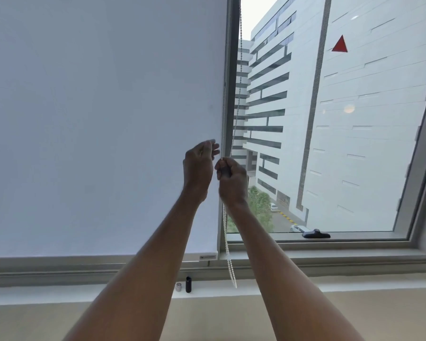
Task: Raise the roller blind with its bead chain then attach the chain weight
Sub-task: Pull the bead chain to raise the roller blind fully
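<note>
Currently the right hand (231,179) is gripping the chain (228,254), the left hand (198,164) is hovering half-curled and empty, and the lowered blind (96,119) is likely awaiting a downward pull.

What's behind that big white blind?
Only daylight glows through the blind. It hangs down to the lower frame, so the pane and view behind are covered. The bare window beside it shows a pale building.

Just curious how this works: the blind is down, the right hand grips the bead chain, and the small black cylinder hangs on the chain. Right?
Not quite: the head view shows the small black cylinder standing on the sill, apart from the bead chain. The rest holds.
</note>
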The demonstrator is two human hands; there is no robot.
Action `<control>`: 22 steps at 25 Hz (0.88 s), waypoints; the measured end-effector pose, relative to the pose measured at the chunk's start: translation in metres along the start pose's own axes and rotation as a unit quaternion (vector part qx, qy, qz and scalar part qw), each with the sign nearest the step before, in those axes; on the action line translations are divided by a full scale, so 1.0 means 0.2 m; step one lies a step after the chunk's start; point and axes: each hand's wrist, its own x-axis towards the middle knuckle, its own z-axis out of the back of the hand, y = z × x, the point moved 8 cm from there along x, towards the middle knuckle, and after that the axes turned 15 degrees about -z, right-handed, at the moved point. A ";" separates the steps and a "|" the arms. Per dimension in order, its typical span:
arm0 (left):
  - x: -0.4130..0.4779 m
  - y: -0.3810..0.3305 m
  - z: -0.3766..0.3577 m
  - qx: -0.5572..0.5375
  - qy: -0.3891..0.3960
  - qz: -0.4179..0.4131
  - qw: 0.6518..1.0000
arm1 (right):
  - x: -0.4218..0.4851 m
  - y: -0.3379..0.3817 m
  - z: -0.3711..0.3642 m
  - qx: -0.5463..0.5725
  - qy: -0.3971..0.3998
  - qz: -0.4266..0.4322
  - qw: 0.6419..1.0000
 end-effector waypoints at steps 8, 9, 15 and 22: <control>0.22 -0.19 -0.14 -0.114 0.022 -0.005 0.993 | -0.17 -0.36 -0.02 -0.001 0.029 -0.048 0.998; 0.23 -0.20 -0.15 -0.137 0.021 0.006 0.990 | -0.20 -0.40 -0.02 0.001 0.034 -0.057 0.998; 0.22 -0.15 -0.17 -0.152 0.016 0.001 0.988 | -0.30 -0.59 -0.04 0.004 0.061 -0.086 0.994; 0.09 -0.12 -0.16 -0.120 0.007 -0.052 0.991 | -0.25 -0.59 -0.06 -0.087 0.110 -0.103 0.985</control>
